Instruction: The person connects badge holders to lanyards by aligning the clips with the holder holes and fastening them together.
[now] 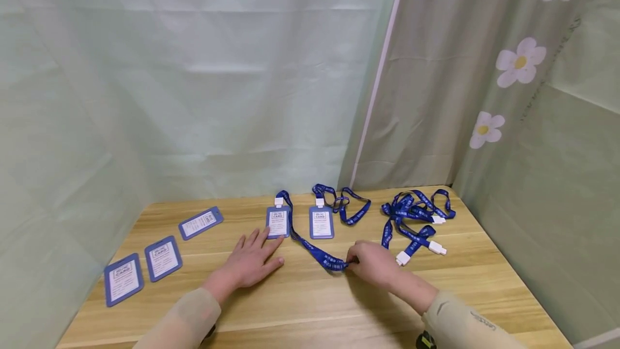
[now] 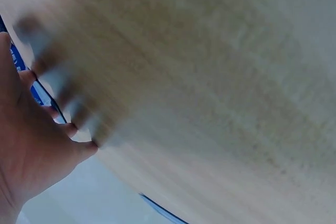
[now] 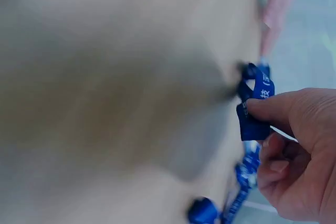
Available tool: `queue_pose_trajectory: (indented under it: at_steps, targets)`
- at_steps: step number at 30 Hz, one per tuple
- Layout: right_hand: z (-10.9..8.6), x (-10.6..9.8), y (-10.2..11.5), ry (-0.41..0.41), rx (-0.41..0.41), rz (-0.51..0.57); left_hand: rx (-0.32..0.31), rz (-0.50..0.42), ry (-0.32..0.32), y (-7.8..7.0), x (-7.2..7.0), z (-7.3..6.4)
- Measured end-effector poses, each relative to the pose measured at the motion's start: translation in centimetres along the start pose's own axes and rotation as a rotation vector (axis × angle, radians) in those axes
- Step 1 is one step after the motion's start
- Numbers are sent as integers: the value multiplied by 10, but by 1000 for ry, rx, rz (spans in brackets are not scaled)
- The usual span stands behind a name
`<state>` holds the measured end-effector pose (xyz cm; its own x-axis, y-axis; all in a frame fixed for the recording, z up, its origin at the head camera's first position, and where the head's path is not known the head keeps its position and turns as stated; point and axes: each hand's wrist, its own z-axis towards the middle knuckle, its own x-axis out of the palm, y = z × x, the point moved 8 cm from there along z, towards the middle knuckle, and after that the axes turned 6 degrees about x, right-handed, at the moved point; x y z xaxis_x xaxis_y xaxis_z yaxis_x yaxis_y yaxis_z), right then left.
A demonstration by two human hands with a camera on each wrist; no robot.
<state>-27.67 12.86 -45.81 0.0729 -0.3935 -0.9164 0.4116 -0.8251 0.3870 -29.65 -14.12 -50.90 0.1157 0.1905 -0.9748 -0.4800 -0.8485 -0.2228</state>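
Observation:
My left hand [image 1: 249, 263] lies with spread fingers on the table, its fingertips touching the lower edge of a blue badge holder [image 1: 278, 223]. A white clip joins that holder to a blue lanyard [image 1: 315, 252], which runs down and to the right. Between thumb and finger, my right hand [image 1: 375, 264] pinches the loop end of this lanyard. In the right wrist view the pinched blue strap [image 3: 256, 124] shows white printing. Just right of the first holder lies a second badge holder [image 1: 322, 223], clipped to its own coiled lanyard [image 1: 356, 214].
On the left of the wooden table [image 1: 310, 306] lie three loose badge holders, one [image 1: 123, 279] nearest the front. A heap of blue lanyards [image 1: 411, 211] with white clips [image 1: 437, 248] lies at the right. Curtains [image 1: 242, 79] hang behind and at both sides.

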Motion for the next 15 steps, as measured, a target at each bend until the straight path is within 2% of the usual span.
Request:
queue_pose_trajectory:
  at_steps: [4,9,12,15]
  targets:
    - [34,-19,-6,25,116,122,-4,-2,17,-1,-1,0]
    - [77,-43,-5,-9,205,296,-13,-2,45,0,0,1]
    - [102,-53,-2,-46,269,427,-17,-15,48,1,1,3]
    - [125,-54,1,-72,349,616,-21,-23,51,3,2,4]
